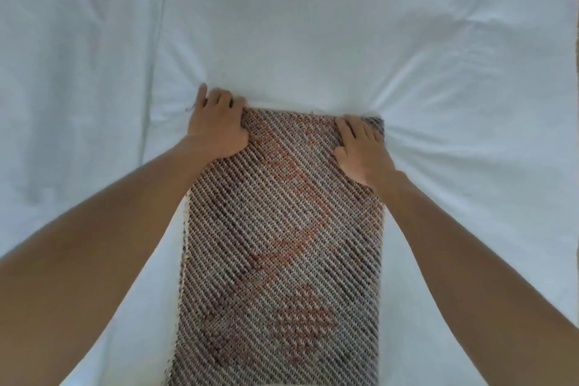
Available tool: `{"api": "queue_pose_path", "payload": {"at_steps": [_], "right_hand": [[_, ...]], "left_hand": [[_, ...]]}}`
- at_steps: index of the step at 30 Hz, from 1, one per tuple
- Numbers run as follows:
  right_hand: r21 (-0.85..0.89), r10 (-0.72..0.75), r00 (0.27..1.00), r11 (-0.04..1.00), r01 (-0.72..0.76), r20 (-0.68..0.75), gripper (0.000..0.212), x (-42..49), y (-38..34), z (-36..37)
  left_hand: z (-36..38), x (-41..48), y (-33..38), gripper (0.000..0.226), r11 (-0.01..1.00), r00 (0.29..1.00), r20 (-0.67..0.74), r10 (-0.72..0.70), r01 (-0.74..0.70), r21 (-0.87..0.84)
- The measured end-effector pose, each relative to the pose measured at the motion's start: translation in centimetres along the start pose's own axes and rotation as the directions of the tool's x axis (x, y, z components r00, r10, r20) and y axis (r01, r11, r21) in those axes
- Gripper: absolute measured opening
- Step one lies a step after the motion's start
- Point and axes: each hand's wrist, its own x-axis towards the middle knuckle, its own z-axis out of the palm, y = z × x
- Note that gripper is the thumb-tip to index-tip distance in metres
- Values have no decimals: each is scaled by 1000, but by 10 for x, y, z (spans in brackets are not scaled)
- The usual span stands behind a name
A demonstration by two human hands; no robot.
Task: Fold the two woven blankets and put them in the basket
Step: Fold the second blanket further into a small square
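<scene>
1 woven blanket point(282, 244) lies as a folded strip reaching the bed sheet's point(313, 25) near edge. Our left hand point(216, 125) curls round its far-left corner; our right hand point(363, 147) presses spread fingers flat by the far-right corner, probably to square the layers.

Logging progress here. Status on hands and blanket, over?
Left hand grips blanket at far-left corner. Right hand presses far-right corner. Folded narrow, on white sheet. Nothing obstructing.
</scene>
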Motion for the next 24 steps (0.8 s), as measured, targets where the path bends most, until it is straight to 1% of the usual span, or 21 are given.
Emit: {"api": "queue_pose_path", "payload": {"at_steps": [2,3,5,7,9,10,12,16,21,24], "right_hand": [[-19,12,999,1000,-13,-46,70,4,-3,-11],[-49,31,998,998,-34,-59,71,5,-6,-15],[-137,47,995,989,-59,-86,62,2,-12,-19],[-203,0,987,979,-33,-163,47,-5,-14,-18],[-224,-58,967,975,1,-248,37,-15,-12,-20],[-221,-82,959,975,20,-273,34,-21,-11,-23],[-200,-116,951,978,59,-285,28,-33,-10,-33],[-175,-142,946,980,93,-292,31,-64,-13,-49],[-188,-145,891,980,69,-430,29,-121,-20,-40],[-135,-109,862,990,48,-495,28,-157,-32,-24]], "left_hand": [[-14,2,0,59,997,998,55,42,-45,64],[-17,0,1,56,994,996,56,65,-70,83],[-22,-6,4,46,994,995,21,93,-94,54],[-27,-17,5,38,995,995,-13,97,-97,-11],[-33,-29,3,31,994,995,-31,98,-99,-42],[-36,-35,2,29,994,994,-42,100,-102,-45],[-41,-47,0,31,993,990,-90,110,-113,-30],[-45,-79,5,36,994,974,-198,110,-110,11],[-39,-136,9,28,990,917,-375,134,-136,19],[-31,-173,13,23,990,913,-385,135,-138,21]]}}
